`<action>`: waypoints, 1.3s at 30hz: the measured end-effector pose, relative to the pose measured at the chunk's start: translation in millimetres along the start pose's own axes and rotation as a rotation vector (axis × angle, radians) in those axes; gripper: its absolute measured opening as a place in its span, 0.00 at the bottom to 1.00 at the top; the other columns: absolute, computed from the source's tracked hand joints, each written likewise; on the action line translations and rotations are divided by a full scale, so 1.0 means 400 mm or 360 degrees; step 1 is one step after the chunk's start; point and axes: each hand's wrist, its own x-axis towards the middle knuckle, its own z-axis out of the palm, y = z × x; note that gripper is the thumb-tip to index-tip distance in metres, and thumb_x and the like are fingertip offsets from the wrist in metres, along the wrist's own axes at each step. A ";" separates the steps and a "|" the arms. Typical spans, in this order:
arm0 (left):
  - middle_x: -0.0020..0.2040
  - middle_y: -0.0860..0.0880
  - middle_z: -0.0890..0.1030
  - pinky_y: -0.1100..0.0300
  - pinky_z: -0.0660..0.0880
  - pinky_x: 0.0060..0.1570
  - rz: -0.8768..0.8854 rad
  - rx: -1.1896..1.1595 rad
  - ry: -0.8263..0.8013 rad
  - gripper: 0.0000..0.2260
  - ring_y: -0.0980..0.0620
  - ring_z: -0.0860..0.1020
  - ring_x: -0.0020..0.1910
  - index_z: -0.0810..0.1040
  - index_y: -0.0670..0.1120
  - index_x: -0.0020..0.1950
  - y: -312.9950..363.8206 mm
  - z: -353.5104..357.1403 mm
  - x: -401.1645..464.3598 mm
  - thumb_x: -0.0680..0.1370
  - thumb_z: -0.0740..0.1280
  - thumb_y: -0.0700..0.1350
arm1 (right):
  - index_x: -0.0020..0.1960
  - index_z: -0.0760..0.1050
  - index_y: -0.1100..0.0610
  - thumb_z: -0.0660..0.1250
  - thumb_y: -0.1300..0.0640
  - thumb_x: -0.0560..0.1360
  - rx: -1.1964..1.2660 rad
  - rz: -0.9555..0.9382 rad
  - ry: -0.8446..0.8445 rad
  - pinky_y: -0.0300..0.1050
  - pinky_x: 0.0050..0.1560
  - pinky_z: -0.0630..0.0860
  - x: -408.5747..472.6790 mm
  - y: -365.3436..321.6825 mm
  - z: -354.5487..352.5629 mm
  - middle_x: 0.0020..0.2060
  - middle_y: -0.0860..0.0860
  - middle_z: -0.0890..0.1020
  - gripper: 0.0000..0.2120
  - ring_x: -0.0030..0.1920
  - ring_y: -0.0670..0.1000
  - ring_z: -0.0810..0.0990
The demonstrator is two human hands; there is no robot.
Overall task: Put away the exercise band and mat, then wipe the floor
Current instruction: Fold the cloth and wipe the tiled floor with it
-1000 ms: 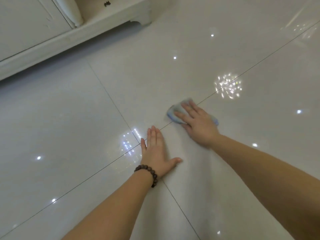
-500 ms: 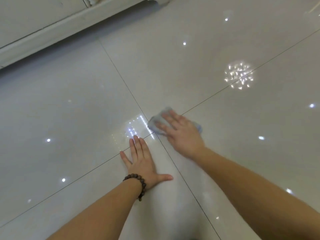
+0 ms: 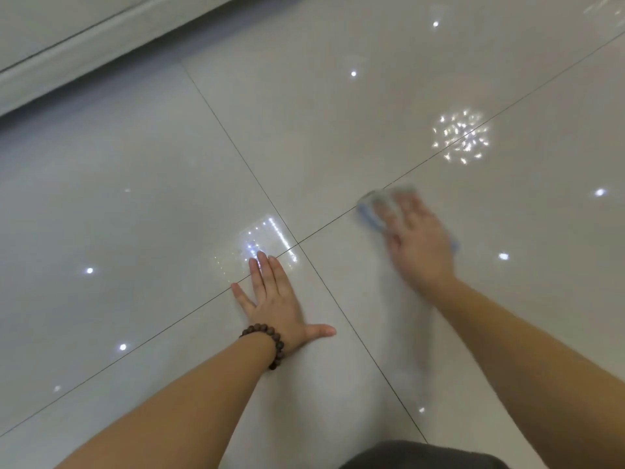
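The person is pressing the blurred right hand (image 3: 417, 243), fingers flat, on the small blue-grey cloth (image 3: 370, 211) at two o'clock of the open left hand (image 3: 275, 299), which is bracing on the glossy pale tiled floor (image 3: 135, 198).

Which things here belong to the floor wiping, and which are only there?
Job: blue cloth under the right hand; tiled floor; left hand flat on the floor.
Only there: bead bracelet; white furniture base.

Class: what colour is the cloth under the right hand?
Light blue cloth, head view.
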 end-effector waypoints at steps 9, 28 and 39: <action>0.68 0.41 0.20 0.30 0.37 0.68 -0.0010 0.0036 -0.0007 0.71 0.41 0.22 0.69 0.20 0.39 0.68 -0.001 0.001 0.001 0.52 0.59 0.82 | 0.70 0.68 0.47 0.61 0.57 0.72 0.0168 -0.0514 -0.0173 0.51 0.61 0.69 -0.164 -0.212 0.012 0.70 0.54 0.69 0.26 0.69 0.57 0.68; 0.73 0.41 0.26 0.32 0.39 0.69 -0.0042 0.0124 0.0004 0.72 0.42 0.27 0.72 0.23 0.37 0.70 0.008 -0.012 -0.009 0.53 0.63 0.81 | 0.74 0.64 0.52 0.55 0.54 0.77 0.0026 0.1392 0.0148 0.50 0.73 0.52 -0.310 0.024 -0.040 0.73 0.60 0.62 0.24 0.74 0.62 0.55; 0.74 0.41 0.27 0.31 0.36 0.66 0.0140 0.0028 0.0028 0.72 0.42 0.27 0.72 0.25 0.38 0.71 -0.018 -0.012 -0.023 0.54 0.67 0.78 | 0.67 0.72 0.56 0.49 0.53 0.73 0.0230 0.1601 0.0210 0.54 0.64 0.68 -0.532 -0.094 -0.137 0.67 0.63 0.70 0.27 0.67 0.65 0.67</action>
